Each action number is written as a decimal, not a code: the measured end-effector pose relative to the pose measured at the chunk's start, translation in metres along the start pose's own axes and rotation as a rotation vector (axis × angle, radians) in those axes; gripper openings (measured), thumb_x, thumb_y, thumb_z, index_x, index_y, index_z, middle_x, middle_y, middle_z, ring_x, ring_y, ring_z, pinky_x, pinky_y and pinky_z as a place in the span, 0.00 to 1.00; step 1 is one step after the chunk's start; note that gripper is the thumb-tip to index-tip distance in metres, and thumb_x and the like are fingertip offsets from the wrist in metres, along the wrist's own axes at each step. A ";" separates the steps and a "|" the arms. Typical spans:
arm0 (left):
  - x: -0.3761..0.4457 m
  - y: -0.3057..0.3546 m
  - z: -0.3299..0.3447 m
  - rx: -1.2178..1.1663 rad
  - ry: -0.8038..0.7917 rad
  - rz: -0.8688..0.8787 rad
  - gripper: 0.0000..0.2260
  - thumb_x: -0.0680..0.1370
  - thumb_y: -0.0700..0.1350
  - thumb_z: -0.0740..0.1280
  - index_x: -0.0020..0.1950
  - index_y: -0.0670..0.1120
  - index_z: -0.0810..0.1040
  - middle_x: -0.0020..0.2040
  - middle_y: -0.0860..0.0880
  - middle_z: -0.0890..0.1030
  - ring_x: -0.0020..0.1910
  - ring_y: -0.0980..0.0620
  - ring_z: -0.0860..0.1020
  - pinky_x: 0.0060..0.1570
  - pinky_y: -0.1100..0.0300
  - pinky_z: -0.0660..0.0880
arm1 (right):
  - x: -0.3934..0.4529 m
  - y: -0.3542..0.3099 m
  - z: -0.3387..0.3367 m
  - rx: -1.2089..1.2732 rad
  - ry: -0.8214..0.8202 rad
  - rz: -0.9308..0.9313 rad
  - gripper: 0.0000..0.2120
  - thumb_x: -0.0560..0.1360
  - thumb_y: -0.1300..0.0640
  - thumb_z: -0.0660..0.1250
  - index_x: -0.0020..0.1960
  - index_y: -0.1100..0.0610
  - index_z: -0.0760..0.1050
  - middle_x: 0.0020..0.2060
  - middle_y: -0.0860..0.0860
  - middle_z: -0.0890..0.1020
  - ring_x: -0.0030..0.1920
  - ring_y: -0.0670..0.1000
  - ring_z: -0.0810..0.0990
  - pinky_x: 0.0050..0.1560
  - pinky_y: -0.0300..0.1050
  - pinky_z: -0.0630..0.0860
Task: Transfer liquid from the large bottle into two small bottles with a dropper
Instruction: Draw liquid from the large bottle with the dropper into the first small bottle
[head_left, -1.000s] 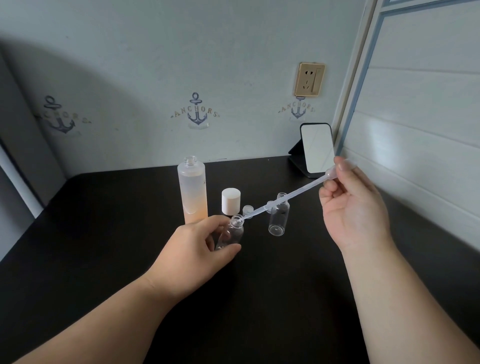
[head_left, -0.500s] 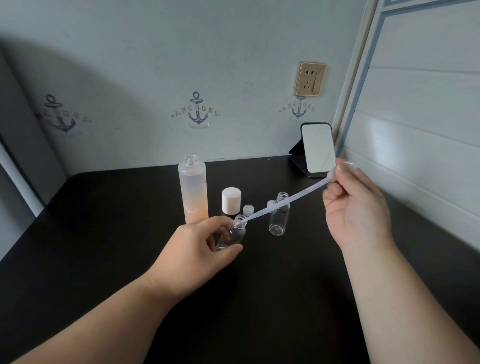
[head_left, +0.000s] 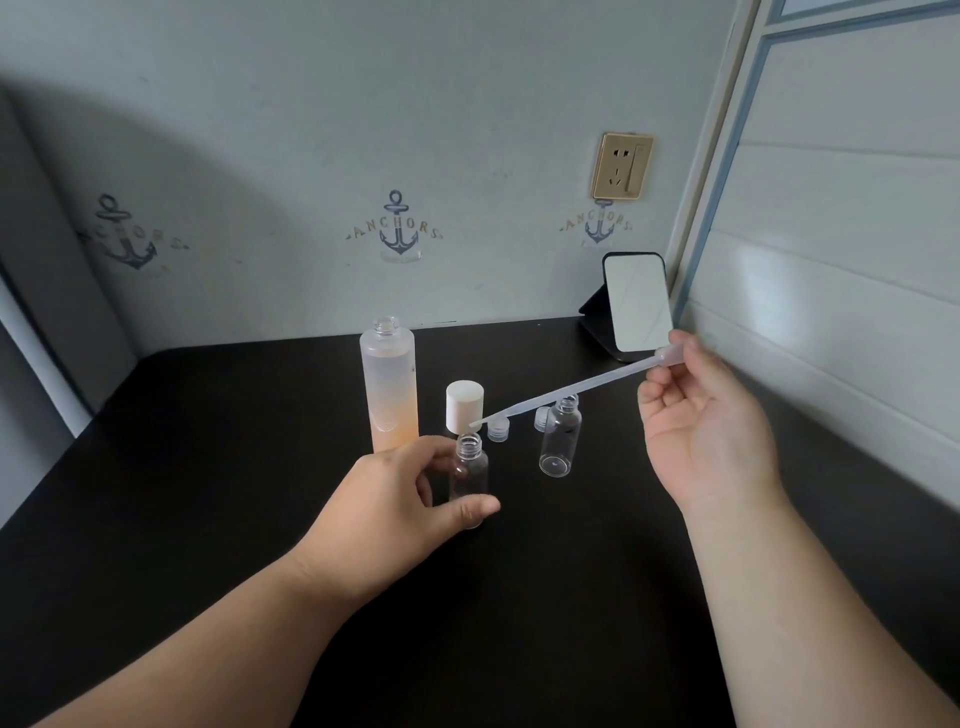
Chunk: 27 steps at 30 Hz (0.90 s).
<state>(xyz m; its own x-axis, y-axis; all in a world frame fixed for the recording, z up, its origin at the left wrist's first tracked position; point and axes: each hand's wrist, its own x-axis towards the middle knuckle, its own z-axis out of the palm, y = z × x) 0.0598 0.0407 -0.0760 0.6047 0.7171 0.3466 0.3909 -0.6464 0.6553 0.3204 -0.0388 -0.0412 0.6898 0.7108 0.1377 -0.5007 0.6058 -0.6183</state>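
A small clear bottle (head_left: 469, 470) is held upright on the black worktop (head_left: 208, 467) by the left hand (head_left: 395, 504). A dropper (head_left: 566, 389) is pinched by the right hand (head_left: 711, 431), its tip just above the bottle's mouth. The large bottle (head_left: 389, 384) stands behind.

You face a pale blue-grey wall (head_left: 311, 130) printed with navy anchor motifs (head_left: 397, 228), a gold-coloured socket plate (head_left: 621, 166) fixed at its right. Below you is a matte black tabletop (head_left: 208, 467); a small black-framed standing mirror (head_left: 636, 304) sits in its far right corner. White horizontal panelling (head_left: 841, 234) runs along your right.
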 end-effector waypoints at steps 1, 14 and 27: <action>-0.001 0.001 -0.002 -0.037 0.048 0.015 0.19 0.69 0.70 0.67 0.53 0.62 0.78 0.44 0.71 0.78 0.42 0.59 0.79 0.40 0.67 0.74 | 0.000 0.000 0.000 0.006 0.003 0.004 0.06 0.75 0.61 0.71 0.44 0.60 0.86 0.36 0.51 0.81 0.35 0.46 0.80 0.39 0.38 0.78; 0.014 -0.016 -0.005 -0.256 0.346 -0.307 0.34 0.75 0.49 0.74 0.76 0.56 0.60 0.65 0.62 0.71 0.61 0.61 0.73 0.58 0.61 0.72 | 0.001 0.003 0.000 -0.004 -0.024 0.036 0.06 0.77 0.61 0.70 0.45 0.58 0.86 0.38 0.51 0.83 0.38 0.47 0.82 0.42 0.39 0.80; 0.015 -0.017 -0.003 -0.224 0.302 -0.269 0.20 0.77 0.50 0.72 0.54 0.74 0.68 0.50 0.75 0.75 0.49 0.68 0.78 0.41 0.70 0.72 | -0.004 0.004 0.005 -0.033 -0.063 -0.025 0.06 0.79 0.60 0.67 0.48 0.59 0.83 0.42 0.50 0.86 0.42 0.47 0.85 0.46 0.39 0.80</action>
<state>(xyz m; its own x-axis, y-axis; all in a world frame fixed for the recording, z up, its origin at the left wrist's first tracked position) 0.0598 0.0633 -0.0801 0.2602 0.9169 0.3025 0.3270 -0.3785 0.8659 0.3130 -0.0375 -0.0405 0.6671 0.7174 0.2007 -0.4659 0.6120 -0.6390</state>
